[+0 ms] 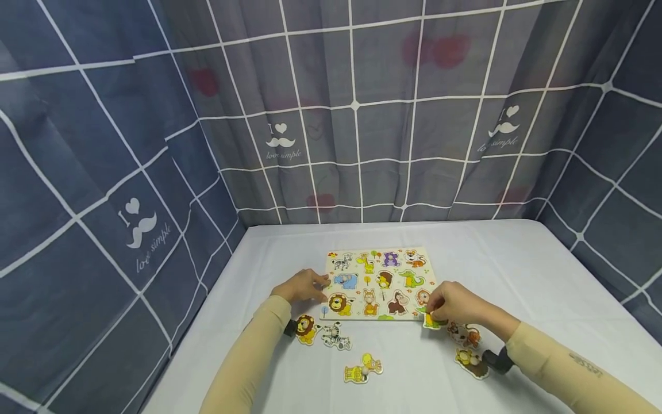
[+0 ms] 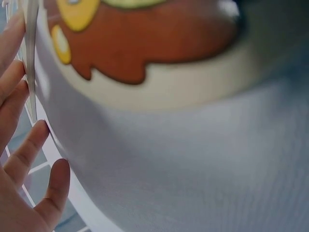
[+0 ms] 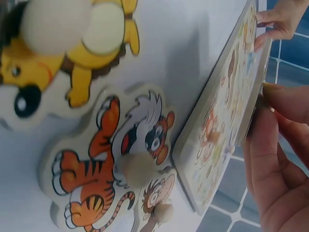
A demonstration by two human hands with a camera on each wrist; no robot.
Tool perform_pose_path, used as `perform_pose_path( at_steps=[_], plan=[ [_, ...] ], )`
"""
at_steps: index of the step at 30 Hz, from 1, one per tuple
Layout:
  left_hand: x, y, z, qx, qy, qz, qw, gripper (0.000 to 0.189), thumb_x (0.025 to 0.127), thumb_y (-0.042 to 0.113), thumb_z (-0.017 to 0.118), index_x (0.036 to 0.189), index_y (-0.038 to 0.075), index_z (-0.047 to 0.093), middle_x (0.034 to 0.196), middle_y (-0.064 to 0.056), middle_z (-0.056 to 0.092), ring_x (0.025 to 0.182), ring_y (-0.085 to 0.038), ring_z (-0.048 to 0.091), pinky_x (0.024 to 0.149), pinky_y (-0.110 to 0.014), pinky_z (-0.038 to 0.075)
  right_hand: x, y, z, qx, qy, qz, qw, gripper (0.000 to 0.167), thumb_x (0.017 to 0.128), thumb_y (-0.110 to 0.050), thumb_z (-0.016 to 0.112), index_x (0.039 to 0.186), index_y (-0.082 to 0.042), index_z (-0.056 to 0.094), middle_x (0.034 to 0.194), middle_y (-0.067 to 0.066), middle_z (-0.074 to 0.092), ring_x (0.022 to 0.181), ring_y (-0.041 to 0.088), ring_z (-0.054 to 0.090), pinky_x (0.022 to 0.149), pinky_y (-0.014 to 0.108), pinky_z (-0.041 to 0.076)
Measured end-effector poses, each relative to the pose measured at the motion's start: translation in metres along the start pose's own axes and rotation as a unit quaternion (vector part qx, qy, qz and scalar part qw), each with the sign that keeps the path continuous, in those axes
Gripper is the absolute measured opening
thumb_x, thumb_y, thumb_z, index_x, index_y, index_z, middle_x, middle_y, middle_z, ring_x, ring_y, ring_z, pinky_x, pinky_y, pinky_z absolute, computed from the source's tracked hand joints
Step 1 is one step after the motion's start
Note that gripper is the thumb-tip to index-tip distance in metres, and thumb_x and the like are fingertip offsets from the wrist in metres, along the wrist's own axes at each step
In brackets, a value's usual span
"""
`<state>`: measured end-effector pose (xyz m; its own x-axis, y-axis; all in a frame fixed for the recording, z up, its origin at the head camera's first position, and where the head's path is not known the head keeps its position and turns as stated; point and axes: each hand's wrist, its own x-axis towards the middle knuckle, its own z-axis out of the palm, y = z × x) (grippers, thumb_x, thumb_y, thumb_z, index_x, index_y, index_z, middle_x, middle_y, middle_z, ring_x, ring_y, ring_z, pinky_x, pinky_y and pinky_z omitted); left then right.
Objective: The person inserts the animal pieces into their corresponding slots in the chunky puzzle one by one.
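Note:
My left hand (image 1: 301, 286) rests at the left edge of the animal puzzle board (image 1: 376, 315), fingers spread and touching its side. The right hand (image 1: 455, 303) pinches a green-and-yellow puzzle piece (image 1: 432, 322) over the board's lower right corner; in the right wrist view this piece (image 3: 255, 104) is seen edge-on, its picture hidden. Near the right wrist lie a tiger piece (image 3: 89, 186) and a hedgehog piece (image 1: 472, 363). Partly under the tiger is a monkey piece (image 3: 155, 193). A lion piece (image 1: 306, 330) lies by the left wrist, large and cropped in the left wrist view.
Beside the lion lies a zebra piece (image 1: 336, 337). A giraffe piece (image 1: 363, 368) is nearer the front. The pieces carry round knobs. A white cloth (image 1: 269, 247) covers the table, with dark checked curtains (image 1: 331, 132) behind and at both sides.

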<state>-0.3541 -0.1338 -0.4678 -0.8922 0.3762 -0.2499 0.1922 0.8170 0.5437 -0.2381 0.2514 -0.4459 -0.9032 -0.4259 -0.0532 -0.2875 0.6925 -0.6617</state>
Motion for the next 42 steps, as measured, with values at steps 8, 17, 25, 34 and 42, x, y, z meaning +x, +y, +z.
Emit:
perform_pose_path(
  at_steps=[8, 17, 25, 34, 42],
  plan=[
    [0.000, -0.004, 0.003, -0.005, 0.002, 0.000, 1.0000, 0.055, 0.076, 0.027, 0.087, 0.127, 0.019, 0.069, 0.149, 0.009, 0.052, 0.146, -0.032, 0.039, 0.123, -0.051, 0.028, 0.014, 0.006, -0.001, -0.011, 0.020, 0.027, 0.9994, 0.013, 0.080, 0.002, 0.073, 0.080, -0.011, 0.075, 0.075, -0.003, 0.068, 0.069, 0.011, 0.058, 0.057, 0.023, 0.050],
    [-0.001, -0.003, 0.003, 0.000, 0.004, 0.002, 1.0000, 0.053, 0.076, 0.025, 0.087, 0.126, 0.017, 0.070, 0.149, 0.008, 0.053, 0.145, -0.032, 0.040, 0.122, -0.050, 0.030, 0.022, 0.007, -0.003, -0.007, 0.025, 0.025, 0.9993, 0.011, 0.081, 0.003, 0.072, 0.083, -0.007, 0.076, 0.077, -0.001, 0.071, 0.070, 0.012, 0.060, 0.059, 0.025, 0.052],
    [-0.001, -0.001, 0.002, -0.004, 0.008, 0.012, 0.9999, 0.053, 0.076, 0.022, 0.087, 0.126, 0.015, 0.070, 0.148, 0.003, 0.054, 0.145, -0.033, 0.041, 0.122, -0.049, 0.032, 0.030, 0.009, -0.003, 0.005, 0.035, 0.036, 0.9987, 0.010, 0.081, 0.002, 0.073, 0.084, -0.007, 0.077, 0.078, 0.002, 0.071, 0.071, 0.013, 0.061, 0.061, 0.025, 0.053],
    [-0.002, -0.001, 0.004, 0.006, 0.010, 0.018, 0.9998, 0.053, 0.075, 0.023, 0.087, 0.125, 0.015, 0.071, 0.147, 0.004, 0.055, 0.144, -0.034, 0.043, 0.120, -0.051, 0.034, 0.033, 0.015, -0.003, 0.009, 0.052, 0.030, 0.9981, 0.009, 0.080, 0.001, 0.075, 0.085, -0.006, 0.077, 0.085, 0.004, 0.074, 0.076, 0.014, 0.063, 0.065, 0.031, 0.056],
    [0.000, -0.002, 0.003, 0.002, 0.010, 0.014, 0.9999, 0.053, 0.075, 0.024, 0.088, 0.125, 0.016, 0.071, 0.148, 0.003, 0.055, 0.144, -0.034, 0.042, 0.121, -0.050, 0.033, 0.038, 0.018, -0.007, 0.007, 0.054, 0.034, 0.9979, 0.009, 0.081, 0.000, 0.074, 0.086, -0.007, 0.077, 0.088, 0.003, 0.074, 0.078, 0.015, 0.062, 0.068, 0.033, 0.056]
  ],
)
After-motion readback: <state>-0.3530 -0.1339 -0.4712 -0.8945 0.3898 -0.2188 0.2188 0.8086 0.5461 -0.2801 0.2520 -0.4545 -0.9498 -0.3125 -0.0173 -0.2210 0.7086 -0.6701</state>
